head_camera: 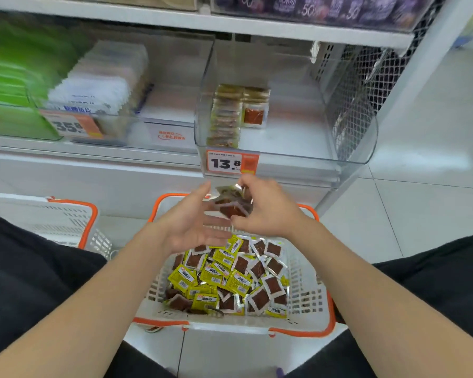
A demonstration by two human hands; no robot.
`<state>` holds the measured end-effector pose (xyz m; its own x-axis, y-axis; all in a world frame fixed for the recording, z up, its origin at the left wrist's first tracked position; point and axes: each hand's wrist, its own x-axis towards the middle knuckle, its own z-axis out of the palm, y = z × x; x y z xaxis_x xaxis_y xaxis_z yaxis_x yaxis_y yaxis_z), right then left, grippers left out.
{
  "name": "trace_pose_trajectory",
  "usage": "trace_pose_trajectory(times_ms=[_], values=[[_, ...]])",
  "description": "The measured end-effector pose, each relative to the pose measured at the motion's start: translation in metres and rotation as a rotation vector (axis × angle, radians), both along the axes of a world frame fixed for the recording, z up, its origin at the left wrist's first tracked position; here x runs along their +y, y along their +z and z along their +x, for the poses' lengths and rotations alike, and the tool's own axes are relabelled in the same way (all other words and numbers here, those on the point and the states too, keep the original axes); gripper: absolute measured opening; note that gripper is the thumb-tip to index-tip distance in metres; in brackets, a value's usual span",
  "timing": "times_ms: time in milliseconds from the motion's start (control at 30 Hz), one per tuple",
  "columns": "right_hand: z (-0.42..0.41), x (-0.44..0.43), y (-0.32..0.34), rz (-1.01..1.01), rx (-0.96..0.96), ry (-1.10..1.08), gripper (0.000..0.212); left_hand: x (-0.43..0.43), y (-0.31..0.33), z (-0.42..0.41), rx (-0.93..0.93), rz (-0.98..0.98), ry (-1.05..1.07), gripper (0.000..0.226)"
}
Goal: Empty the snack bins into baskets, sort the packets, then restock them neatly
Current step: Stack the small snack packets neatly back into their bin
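Head | right hand (269, 210) grips brown packets (231, 207) | left hand (189, 223) spread | bin tag (224, 162) reads 13.8

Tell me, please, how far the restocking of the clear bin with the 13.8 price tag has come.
Done: two short rows of packets stand at the left of the clear bin. In hand: the right hand grips a small stack of packets above the basket, the left hand open beside it. Left: most of the bin floor is bare, and many loose packets lie mixed in the basket.
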<state>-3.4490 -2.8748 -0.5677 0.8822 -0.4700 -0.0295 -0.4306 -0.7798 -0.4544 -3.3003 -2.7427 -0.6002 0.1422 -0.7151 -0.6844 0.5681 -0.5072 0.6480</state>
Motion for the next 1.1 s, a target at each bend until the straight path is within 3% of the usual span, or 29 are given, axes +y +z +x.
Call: trace_pose_trajectory(times_ms=[67,133,200,300,433,533,633,733,800,867,967,1033,1100], values=[[-0.002,0.015,0.013,-0.347,0.068,0.162,0.049,0.001,0.022,-0.002,0.117,-0.035,-0.058,0.070],[-0.002,0.027,0.023,-0.458,0.115,0.230,0.057,0.001,0.044,-0.005,0.124,-0.108,-0.073,0.053],[-0.007,0.026,0.028,-0.343,0.057,0.233,0.064,0.002,0.059,-0.003,0.094,-0.168,-0.067,0.043],[-0.016,0.012,0.035,0.005,-0.139,0.268,0.065,0.007,0.070,0.004,0.090,-0.263,-0.043,0.043],[-0.017,0.009,0.040,0.328,-0.394,-0.078,0.049,0.010,0.076,0.007,-0.112,-0.355,-0.101,0.039],[-0.012,0.009,0.038,0.411,-0.404,-0.128,0.043,0.011,0.075,0.000,-0.204,-0.397,-0.139,0.036],[-0.012,0.001,0.036,0.495,-0.448,-0.320,0.028,0.011,0.073,-0.005,-0.180,-0.443,-0.138,0.042],[-0.015,-0.004,0.036,0.571,-0.480,-0.442,0.027,0.010,0.072,-0.006,-0.209,-0.457,-0.123,0.048],[-0.017,-0.004,0.043,0.582,-0.465,-0.405,0.030,0.008,0.072,-0.008,-0.277,-0.455,-0.149,0.048],[-0.018,-0.005,0.049,0.426,-0.373,-0.322,0.026,0.007,0.073,-0.009,-0.360,-0.441,-0.162,0.047],[-0.021,-0.006,0.053,0.125,-0.251,-0.368,0.018,0.004,0.073,-0.010,-0.450,-0.421,-0.118,0.038],[-0.022,-0.008,0.054,0.252,-0.339,-0.472,0.015,0.003,0.073,-0.011,-0.464,-0.420,-0.061,0.032],[-0.023,-0.007,0.055,0.537,-0.447,-0.516,0.029,0.003,0.073,-0.013,-0.471,-0.422,-0.008,0.031]])
